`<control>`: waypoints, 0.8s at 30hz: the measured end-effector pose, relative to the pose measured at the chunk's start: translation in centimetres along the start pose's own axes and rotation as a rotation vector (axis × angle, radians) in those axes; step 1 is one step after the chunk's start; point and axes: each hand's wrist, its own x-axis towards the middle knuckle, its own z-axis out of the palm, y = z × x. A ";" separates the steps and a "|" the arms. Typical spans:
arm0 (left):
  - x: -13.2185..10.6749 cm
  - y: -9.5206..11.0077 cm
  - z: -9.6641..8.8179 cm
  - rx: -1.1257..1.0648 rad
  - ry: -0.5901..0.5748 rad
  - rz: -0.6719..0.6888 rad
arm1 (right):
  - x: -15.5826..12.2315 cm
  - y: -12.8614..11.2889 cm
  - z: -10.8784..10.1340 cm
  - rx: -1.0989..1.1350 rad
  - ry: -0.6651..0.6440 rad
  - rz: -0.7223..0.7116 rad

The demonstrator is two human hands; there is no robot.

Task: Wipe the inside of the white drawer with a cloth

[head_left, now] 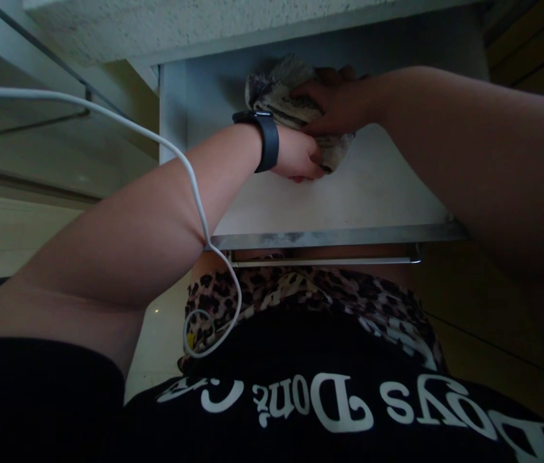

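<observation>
Down in front of me, both my hands are inside an open white drawer (378, 193). My right hand (337, 103) lies on top of a grey, fuzzy rag (276, 93). Its fingers are curled down and pressed onto the rag, gripping it from above. My left hand (298, 157) is just below it, touching the rag's lower edge. Its fingers are tucked under, so I cannot tell if they pinch the rag or only push against it.

The rag sits near the back of the drawer, bunched up and lumpy, resting on the white floor of the drawer. Part of it pokes out past my right hand toward the back wall.

On my left wrist I wear a dark watch (265, 138) with a wide band. A thin white cord (190, 177) runs from the left side, drapes over my left arm, and hangs down in a loop by my tummy.

The front of the drawer has a shiny metal edge (339, 236), and a thin metal handle (325, 261) sits just under it, close to my body. My shorts (301, 292) have leopard spots. My black shirt (330, 399) has big white letters on it.

A rough, pale counter (180, 22) hangs over the drawer at the top. Brown wood (537, 51) shows off to the right side. A pale floor (21, 225) shows on the left, under my arm.
</observation>
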 end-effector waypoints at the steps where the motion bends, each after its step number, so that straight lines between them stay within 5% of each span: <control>1: 0.1 -0.1 0.0 -0.001 -0.005 0.004 | 0.1 0.1 0.1 -0.002 0.002 -0.006; 24: 0.1 -0.1 0.0 0.000 -0.021 -0.031 | 0.0 -0.3 -0.1 -0.039 0.003 0.010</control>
